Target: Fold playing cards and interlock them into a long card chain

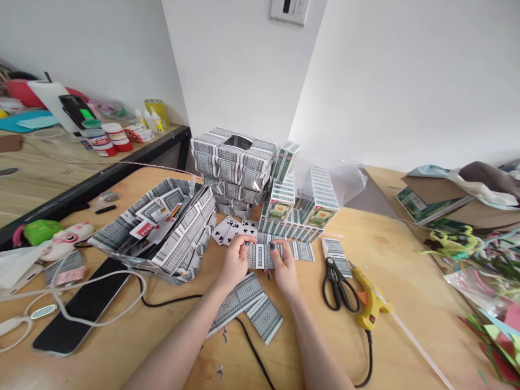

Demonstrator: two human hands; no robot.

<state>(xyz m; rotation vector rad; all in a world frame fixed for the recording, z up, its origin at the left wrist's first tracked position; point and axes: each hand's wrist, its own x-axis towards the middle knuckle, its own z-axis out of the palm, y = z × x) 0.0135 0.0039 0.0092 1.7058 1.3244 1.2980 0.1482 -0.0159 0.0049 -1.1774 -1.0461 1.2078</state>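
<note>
Between my two hands is a strip of patterned grey playing cards (260, 257), held level just above the table. My left hand (238, 259) pinches its left end, thumb and fingers closed. At the other side my right hand (285, 266) grips it, thumb on the front face. Below my wrists lie more joined cards (239, 298) and a loose face-down pile (266, 319). Several face-up club cards (231, 228) are fanned out behind my left hand. More patterned cards (304, 251) extend to the right behind my right hand.
A card-built basket (190, 238) holds loose cards at left; a stacked card-built box (231, 162) stands behind. Card packs (320, 195) are piled right of it. Black scissors (339, 287) and a yellow glue gun (371, 300) lie right. A phone (83, 306) and cables lie left.
</note>
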